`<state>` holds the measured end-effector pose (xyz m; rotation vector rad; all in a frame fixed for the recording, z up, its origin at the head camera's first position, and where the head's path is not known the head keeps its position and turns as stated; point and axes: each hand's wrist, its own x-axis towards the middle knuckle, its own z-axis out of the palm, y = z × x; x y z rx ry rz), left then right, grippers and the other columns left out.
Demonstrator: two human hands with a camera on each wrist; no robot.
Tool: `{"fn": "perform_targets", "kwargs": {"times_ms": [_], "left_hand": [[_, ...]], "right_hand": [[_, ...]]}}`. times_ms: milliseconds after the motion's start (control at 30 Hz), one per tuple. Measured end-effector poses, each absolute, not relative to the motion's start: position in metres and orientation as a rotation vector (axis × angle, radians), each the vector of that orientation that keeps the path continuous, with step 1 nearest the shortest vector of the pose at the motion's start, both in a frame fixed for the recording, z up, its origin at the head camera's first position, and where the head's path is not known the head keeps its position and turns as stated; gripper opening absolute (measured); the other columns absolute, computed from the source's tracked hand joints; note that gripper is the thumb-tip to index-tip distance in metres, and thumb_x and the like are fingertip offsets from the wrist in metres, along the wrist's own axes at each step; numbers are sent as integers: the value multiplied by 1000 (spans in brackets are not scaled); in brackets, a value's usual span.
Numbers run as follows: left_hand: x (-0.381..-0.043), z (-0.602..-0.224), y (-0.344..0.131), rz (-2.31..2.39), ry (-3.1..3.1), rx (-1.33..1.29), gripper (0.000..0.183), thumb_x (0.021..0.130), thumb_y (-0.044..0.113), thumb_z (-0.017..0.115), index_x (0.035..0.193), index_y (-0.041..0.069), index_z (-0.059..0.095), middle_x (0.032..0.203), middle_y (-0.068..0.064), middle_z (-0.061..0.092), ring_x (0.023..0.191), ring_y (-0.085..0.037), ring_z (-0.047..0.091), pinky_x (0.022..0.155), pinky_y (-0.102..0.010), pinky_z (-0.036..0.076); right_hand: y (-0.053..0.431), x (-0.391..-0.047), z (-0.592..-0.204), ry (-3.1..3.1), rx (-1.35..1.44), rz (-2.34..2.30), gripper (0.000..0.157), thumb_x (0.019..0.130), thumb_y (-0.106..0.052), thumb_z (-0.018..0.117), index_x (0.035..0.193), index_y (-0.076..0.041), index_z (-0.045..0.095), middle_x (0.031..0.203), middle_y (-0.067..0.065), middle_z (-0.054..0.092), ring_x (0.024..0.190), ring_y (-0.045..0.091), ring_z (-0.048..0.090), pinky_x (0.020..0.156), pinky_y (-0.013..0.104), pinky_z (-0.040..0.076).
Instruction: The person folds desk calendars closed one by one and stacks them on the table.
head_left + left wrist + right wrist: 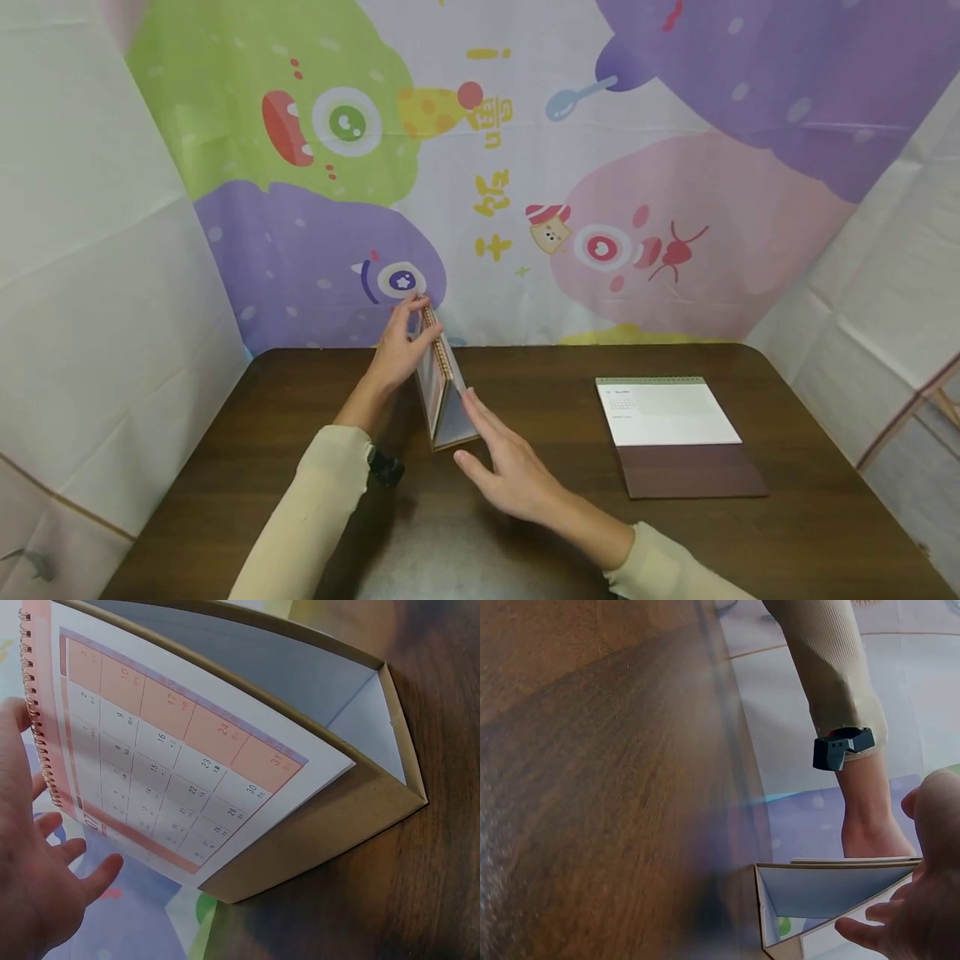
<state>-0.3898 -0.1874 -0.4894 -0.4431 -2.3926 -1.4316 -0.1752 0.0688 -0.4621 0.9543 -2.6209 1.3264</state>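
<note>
At twelve o'clock from the person, a desk calendar [435, 400] stands tented, seemingly nearly set; the left hand [396, 354] touches its rings [443, 360] with loose fingers, the right hand [517, 471] rests straight fingers alongside. At two o'clock another calendar [675, 421] lies flat, untouched.

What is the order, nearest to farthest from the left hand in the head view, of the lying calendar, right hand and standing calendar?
1. Standing calendar: the left hand touches its ringed top.
2. Right hand: lower and to the right.
3. Lying calendar: on the table's right side.
</note>
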Motion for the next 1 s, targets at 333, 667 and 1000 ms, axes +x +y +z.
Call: {"fn": "perform_targets", "kwargs": {"times_ms": [333,667,1000], "left_hand": [[-419,-513,-197,-1436,-2429,-408,71,102,57,79,162,27,56,187,2,35,176,-27,31,142,-56,30],[-448,-542,-205,-1416,-2368,-472,65,100,66,78,156,40,58,177,9,51,167,-33,47,138,-61,35],[-378,-479,-182,-1524,-2312,-496,70,105,54,77,157,12,58,177,-14,51,165,-41,48,141,-53,35]], "right_hand": [[69,-173,-462,-2611,994,1325,75,116,-28,61,179,-5,26,186,19,30,167,43,42,132,66,41],[69,-174,-461,-2616,962,1338,75,116,-26,62,179,-8,27,186,17,31,170,40,40,134,65,39],[70,-174,-460,-2595,954,1355,75,115,-26,64,179,-8,29,186,21,31,172,43,35,134,69,36]]}}
